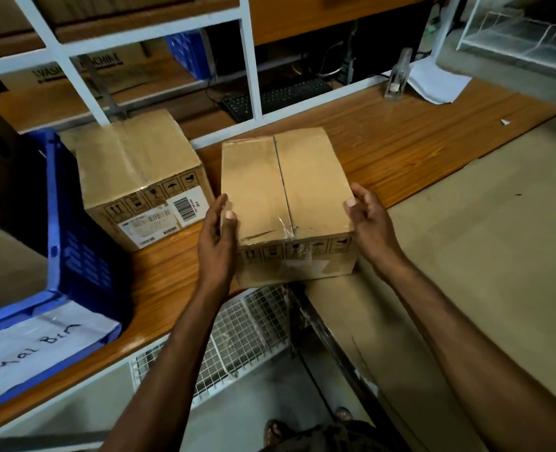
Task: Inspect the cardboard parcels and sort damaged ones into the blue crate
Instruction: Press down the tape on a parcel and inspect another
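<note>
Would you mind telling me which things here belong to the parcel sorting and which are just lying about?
Job in hand: near parcel, labelled parcel, blue crate, left hand, right hand.
Lying about: keyboard, paper, wire basket.

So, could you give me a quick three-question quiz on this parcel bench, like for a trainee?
1. True or false: the barcode-labelled parcel sits between the left hand and right hand.
2. The blue crate stands where, relative to the parcels? A) left of both B) right of both C) between them
3. How many parcels rest on the wooden counter?
Key: 1 false, the plain parcel does; 2 A; 3 two.
</note>
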